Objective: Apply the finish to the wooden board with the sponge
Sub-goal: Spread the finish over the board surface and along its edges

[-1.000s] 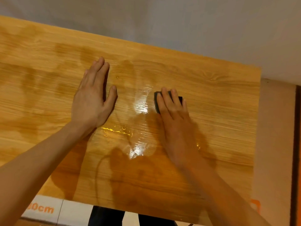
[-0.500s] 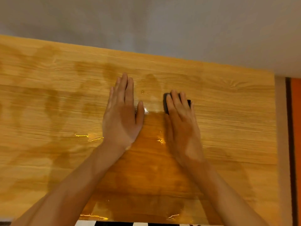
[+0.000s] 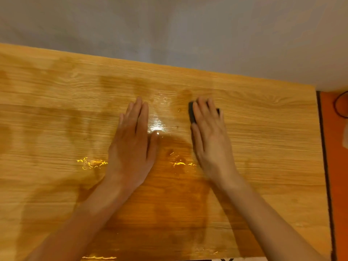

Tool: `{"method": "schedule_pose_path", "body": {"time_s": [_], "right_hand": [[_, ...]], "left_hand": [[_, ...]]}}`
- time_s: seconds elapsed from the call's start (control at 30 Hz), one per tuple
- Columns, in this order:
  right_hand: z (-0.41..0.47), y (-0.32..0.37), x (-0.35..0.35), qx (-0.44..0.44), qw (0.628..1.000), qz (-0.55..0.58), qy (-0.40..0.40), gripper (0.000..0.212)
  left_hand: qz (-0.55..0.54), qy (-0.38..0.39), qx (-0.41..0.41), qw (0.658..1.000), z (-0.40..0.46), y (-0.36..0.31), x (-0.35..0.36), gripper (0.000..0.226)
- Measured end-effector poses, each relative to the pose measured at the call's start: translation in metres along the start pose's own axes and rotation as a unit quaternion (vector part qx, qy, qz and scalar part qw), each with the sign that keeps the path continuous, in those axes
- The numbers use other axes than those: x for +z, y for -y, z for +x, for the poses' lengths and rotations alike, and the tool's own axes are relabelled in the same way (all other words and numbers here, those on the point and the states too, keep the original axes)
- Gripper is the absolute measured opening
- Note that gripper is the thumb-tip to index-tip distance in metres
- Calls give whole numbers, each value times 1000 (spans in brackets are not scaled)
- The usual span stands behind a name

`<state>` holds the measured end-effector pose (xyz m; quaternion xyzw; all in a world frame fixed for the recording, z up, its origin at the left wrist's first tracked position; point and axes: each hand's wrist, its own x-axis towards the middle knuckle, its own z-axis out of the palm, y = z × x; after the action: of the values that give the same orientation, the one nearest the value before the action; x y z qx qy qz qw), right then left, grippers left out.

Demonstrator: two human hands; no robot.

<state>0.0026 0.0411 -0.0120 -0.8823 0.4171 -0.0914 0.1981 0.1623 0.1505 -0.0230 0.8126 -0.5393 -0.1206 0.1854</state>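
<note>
A large light wooden board [image 3: 263,147] fills the view, with wet, glossy finish patches between and below my hands. My right hand [image 3: 211,136] lies flat with straight fingers pressing on a dark sponge [image 3: 192,112]; only the sponge's left edge and a far right corner show under the fingers. My left hand [image 3: 133,144] rests flat on the board to the left of it, fingers straight and together, holding nothing.
A grey wall [image 3: 169,31] runs behind the board's far edge. An orange surface [image 3: 337,166] lies past the board's right edge, with a dark cable loop [image 3: 340,106] on it. Darker damp streaks mark the board's left part.
My left hand came in closer to the right hand over the last second. The right hand with the sponge stays in the same area of the board; the camera view shifted.
</note>
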Motion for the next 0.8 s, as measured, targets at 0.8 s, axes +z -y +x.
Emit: {"method": "schedule_pose_path", "body": {"time_s": [0.8], "right_hand": [[105, 32, 14, 20, 999, -27, -22, 47]], "left_hand": [[54, 2, 20, 998, -17, 11, 2, 62]]}}
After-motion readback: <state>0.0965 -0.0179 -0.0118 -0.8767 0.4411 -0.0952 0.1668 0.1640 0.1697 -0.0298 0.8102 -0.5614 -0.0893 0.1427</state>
